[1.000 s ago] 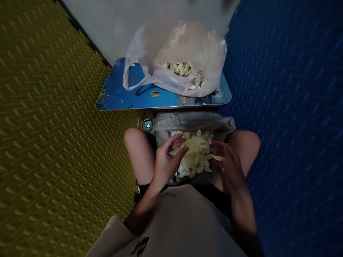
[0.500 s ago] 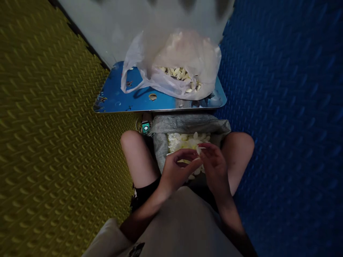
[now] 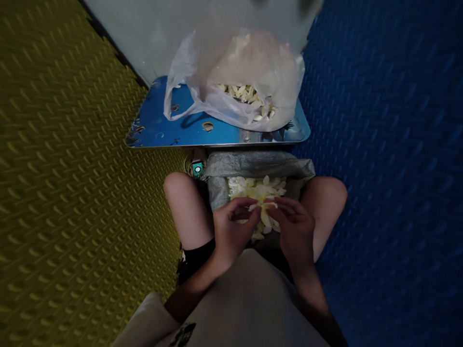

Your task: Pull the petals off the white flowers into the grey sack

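Observation:
Over an open grey woven sack, my left hand and my right hand face each other. Thumb and fingers of both are closed in a pinch on a pale flower with long white petals and a yellowish middle. It looks artificial, though its material is hard to make out. Below and behind the fingers, the sack holds a heap of similar white flowers. The parts of the flower under my fingertips are hidden.
A blue printed low table stands ahead. On it a translucent plastic bag lies partly open, showing loose white petal-like pieces. A green-screened device is beside my left knee. Yellow mat and blue mat flank me.
My hands have drawn slightly apart, the left one moving left. The flower between them now shows more of its spread petals and yellowish middle. The view has shifted slightly.

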The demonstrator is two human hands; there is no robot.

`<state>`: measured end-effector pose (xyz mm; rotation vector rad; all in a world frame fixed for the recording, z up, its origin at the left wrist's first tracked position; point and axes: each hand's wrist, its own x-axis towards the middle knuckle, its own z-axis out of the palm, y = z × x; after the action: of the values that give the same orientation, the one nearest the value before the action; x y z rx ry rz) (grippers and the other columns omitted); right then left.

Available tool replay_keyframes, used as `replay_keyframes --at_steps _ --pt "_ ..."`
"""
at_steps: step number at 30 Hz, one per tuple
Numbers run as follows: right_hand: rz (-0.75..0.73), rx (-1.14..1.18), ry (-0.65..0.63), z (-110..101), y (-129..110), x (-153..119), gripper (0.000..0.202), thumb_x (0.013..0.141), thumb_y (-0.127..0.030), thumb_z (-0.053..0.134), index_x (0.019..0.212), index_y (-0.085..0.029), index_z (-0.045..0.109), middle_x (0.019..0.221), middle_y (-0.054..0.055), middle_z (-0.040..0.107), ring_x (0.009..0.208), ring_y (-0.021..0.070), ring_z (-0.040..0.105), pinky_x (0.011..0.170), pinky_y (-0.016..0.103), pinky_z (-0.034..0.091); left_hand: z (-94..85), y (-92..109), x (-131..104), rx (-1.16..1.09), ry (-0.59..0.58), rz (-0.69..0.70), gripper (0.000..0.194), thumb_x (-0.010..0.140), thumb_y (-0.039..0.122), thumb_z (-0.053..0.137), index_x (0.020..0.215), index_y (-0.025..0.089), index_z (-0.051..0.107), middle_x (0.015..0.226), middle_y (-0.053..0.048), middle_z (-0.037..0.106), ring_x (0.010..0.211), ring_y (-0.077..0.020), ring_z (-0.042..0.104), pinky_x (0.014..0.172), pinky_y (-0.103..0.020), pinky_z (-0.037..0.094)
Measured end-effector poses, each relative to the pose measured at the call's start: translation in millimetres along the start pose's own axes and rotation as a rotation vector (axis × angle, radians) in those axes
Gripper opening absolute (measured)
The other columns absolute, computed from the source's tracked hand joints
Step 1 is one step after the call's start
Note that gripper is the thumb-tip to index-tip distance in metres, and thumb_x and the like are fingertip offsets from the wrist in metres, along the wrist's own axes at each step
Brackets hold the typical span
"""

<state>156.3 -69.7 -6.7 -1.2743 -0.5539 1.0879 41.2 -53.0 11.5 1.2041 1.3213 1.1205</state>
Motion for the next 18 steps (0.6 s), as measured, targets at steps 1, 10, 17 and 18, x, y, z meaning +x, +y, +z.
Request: replay_keyframes --at_steps 1,10,17,18 --pt "-0.03 -0.035 0.005 1 0 -1 0.017 0.065 -0.018 0.074 0.08 -0.021 0.066 0.079 0.001 0.073 0.077 0.0178 0.068 0.07 0.032 0.055 1.8 -1 -1 0.08 0.063 0.08 0.01 0.072 0.022 0.068 0.081 0.018 0.066 0.068 -0.001 0.068 0.056 -0.0122 0.063 0.054 -0.022 0.053" --pt "-0.048 -0.063 0.047 -5 -9 5 0.025 0.061 -0.016 0.077 0.082 -0.021 0.064 0.071 -0.002 0.072 0.07 0.0157 0.069 0.066 0.027 0.055 -11.3 1 9 0.051 -0.231 -0.013 0.019 0.074 0.024 0.067 0.091 0.016 0.067 0.082 -0.005 0.07 0.065 -0.0144 0.065 0.059 -0.023 0.054" --pt "-0.007 -0.019 -0.006 -4 -12 6 0.036 0.056 -0.016 0.078 0.076 -0.023 0.049 0.062 -0.007 0.065 0.057 0.0122 0.063 0.057 0.024 0.052 -11.7 15 14 0.063 -0.348 0.198 0.022 0.074 0.025 0.069 0.096 0.021 0.069 0.097 -0.007 0.067 0.094 -0.0206 0.061 0.081 -0.034 0.052" --pt "0.011 -0.008 -0.027 -4 -12 5 0.036 0.056 -0.016 0.078 0.076 -0.023 0.049 0.062 -0.007 0.065 0.056 0.0123 0.062 0.057 0.025 0.052 -10.1 14 14 0.055 -0.338 0.206 0.02 0.073 0.025 0.071 0.092 0.021 0.07 0.093 -0.007 0.068 0.091 -0.0203 0.062 0.081 -0.034 0.051"
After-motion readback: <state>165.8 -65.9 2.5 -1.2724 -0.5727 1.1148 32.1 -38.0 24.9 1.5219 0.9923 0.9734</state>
